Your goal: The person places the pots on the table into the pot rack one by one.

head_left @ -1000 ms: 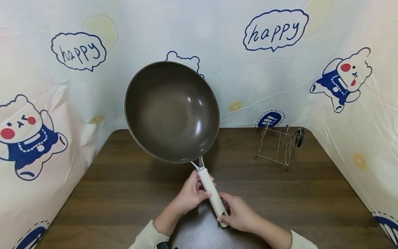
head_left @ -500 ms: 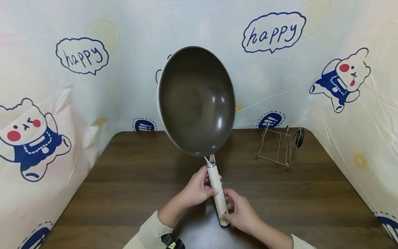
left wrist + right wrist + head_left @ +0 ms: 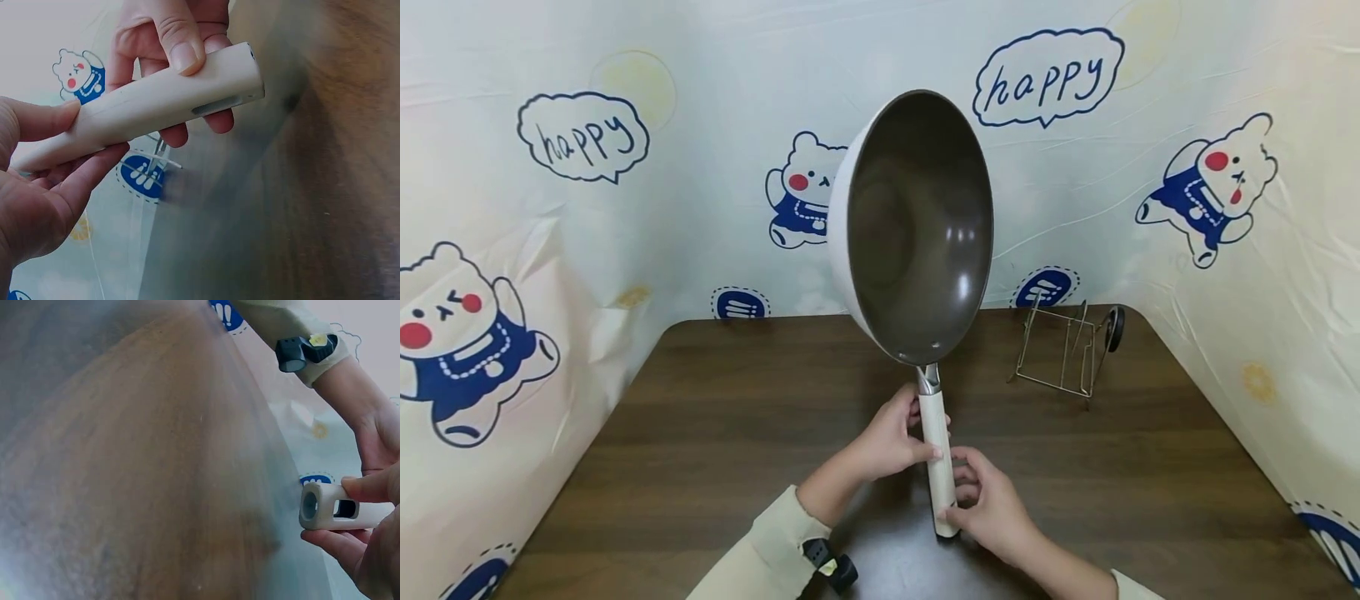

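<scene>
A deep frying pan [image 3: 921,225] with a brown inside and a white outside stands raised over the table in the head view, bowl up and turned partly sideways. My left hand [image 3: 891,437] grips its cream handle [image 3: 936,433] just below the metal neck, thumb across the front. Lower down, my right hand [image 3: 992,500] pinches the handle's end between thumb and fingers. The left wrist view has both hands on the handle [image 3: 144,103], a slot showing near its tip. In the right wrist view the hollow handle end [image 3: 312,506] pokes out past the right fingers.
A thin wire rack [image 3: 1063,354] with a black round piece [image 3: 1115,329] on its right side stands at the back right of the brown wooden table [image 3: 737,433]. A cloth printed with cartoon bears [image 3: 805,196] hangs behind and along both sides.
The pan has swung to the right and become more upright, its bowl turning sideways so that more of the white outside shows. Both hands keep hold of the handle, the left shifting right.
</scene>
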`<state>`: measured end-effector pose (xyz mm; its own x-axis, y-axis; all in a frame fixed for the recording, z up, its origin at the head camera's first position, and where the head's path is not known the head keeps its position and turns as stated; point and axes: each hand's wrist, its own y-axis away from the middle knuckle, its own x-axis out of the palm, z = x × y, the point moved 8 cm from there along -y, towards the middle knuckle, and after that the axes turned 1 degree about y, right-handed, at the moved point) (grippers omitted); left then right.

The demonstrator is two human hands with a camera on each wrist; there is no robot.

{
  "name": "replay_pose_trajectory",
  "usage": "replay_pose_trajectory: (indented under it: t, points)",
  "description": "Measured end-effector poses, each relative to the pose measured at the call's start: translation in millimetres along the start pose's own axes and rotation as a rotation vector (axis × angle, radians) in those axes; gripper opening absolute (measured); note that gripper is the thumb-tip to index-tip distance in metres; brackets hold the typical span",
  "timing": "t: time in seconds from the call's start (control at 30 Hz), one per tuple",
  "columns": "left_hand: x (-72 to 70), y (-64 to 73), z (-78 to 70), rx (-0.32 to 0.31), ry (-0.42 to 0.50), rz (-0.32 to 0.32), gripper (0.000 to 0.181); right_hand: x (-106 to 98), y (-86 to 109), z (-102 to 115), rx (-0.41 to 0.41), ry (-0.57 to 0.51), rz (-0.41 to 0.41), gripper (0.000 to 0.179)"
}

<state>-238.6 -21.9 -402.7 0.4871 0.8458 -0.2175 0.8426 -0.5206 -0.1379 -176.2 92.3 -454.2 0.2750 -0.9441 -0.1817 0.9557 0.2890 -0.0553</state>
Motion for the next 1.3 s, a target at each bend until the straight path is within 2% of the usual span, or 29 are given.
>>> replay_pose_trajectory:
  t: [0.27, 0.33, 0.5, 0.57, 0.73, 1.07, 1.3]
  points:
    - [1.6, -12.5, -10.0, 0.036, -0.054, 0.024, 0.060, -2, 1.3, 2, 0.032, -0.113, 0.007, 0.070]
    - [4.6, -15.2, -15.3, 0.031, -0.068, 0.040, 0.059, -2, 2.3, 1, 0.035, -0.147, 0.015, 0.070]
    - [14.0, -25.2, -17.6, 0.029, -0.131, 0.079, 0.059, -7, 6.0, -2, 0.018, -0.191, 0.025, 0.068]
    - [18.2, -30.8, -14.6, 0.034, -0.143, 0.093, 0.059, -11, 7.2, -3, 0.012, -0.189, 0.023, 0.067]
    - [30.0, -42.6, -18.5, 0.026, -0.147, 0.128, 0.059, -25, 10.9, -4, -0.004, -0.156, -0.001, 0.068]
    - [49.4, -63.4, -27.5, 0.032, -0.167, 0.182, 0.064, -50, 16.0, 1, -0.127, -0.095, -0.043, 0.066]
    - [63.0, -76.6, -24.2, -0.004, -0.118, 0.207, 0.065, -64, 19.4, -4, -0.116, -0.081, -0.109, 0.066]
